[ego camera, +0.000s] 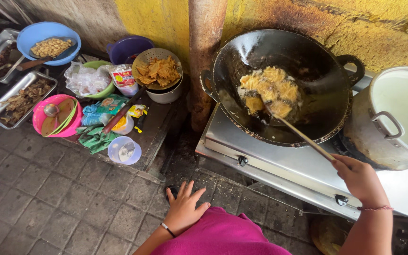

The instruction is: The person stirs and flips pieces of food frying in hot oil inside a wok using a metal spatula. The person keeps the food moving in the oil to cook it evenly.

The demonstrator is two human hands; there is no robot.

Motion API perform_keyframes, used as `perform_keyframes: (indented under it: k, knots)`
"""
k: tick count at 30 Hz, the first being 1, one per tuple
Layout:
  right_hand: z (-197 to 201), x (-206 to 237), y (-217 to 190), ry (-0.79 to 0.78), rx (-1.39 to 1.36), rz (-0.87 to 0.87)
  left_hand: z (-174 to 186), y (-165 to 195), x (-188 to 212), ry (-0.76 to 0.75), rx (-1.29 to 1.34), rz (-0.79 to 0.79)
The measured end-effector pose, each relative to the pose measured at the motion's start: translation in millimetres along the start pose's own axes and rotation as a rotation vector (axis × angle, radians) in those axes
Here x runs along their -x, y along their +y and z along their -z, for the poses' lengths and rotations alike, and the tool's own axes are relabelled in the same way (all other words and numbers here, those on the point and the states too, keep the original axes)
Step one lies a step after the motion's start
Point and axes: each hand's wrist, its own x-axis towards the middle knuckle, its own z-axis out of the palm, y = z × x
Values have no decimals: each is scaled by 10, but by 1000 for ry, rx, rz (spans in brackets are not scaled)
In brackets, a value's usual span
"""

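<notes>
My right hand [359, 178] grips the end of a long wooden stick [303, 137] whose far end reaches into a black wok [242, 56]. Yellow fritters [272, 92] fry in oil in the wok's middle, and the stick's tip touches them. The wok stands on a steel gas stove [270, 158]. My left hand [185, 208] rests with fingers spread on my pink-clad knee [223, 233], holding nothing.
A large steel pot [397, 118] stands right of the wok. A rusty pipe [206, 56] runs up the yellow wall. To the left are a strainer of fried pieces [157, 70], a blue bowl [48, 42], a pink bowl [55, 115], metal trays [20, 97] and plastic bags.
</notes>
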Motion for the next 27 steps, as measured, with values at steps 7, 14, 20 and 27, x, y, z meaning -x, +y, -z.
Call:
perform_keyframes:
  k: [7,14,20,27]
  knots:
    - [43,-16,148,9,-96,-102,12,10,-27,-10,-8,-3]
    - [50,-20,215,11,-53,-84,-16,-26,-34,16,0,4]
    - [-70,-54,36,56,-176,-99,-18,-25,-53,11,-10,13]
    - [-287,-136,-129,18,-175,-48,-2,-17,-56,22,-13,15]
